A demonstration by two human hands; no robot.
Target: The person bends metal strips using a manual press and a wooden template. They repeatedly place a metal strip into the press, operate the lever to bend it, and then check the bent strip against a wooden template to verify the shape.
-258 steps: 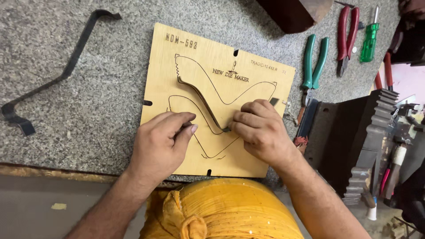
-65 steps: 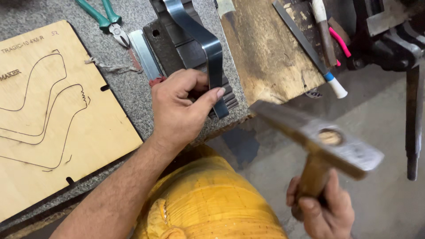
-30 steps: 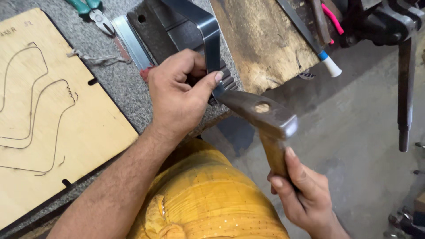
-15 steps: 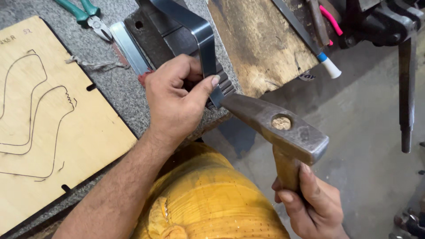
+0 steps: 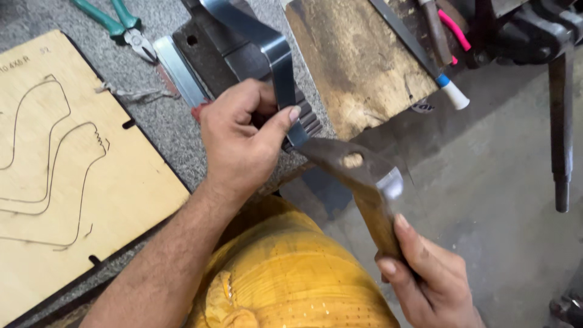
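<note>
Left hand (image 5: 240,143) pinching bent steel strip (image 5: 276,58) against dark metal block (image 5: 231,54). Right hand (image 5: 425,276) clenched around hammer (image 5: 358,170) handle, head touching strip. Plywood template (image 5: 67,176) left.

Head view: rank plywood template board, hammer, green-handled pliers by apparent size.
1. Plywood template board, cut off by the frame edge.
2. Hammer, nearer the camera, so maybe overstated.
3. Green-handled pliers, partly out of frame.
</note>
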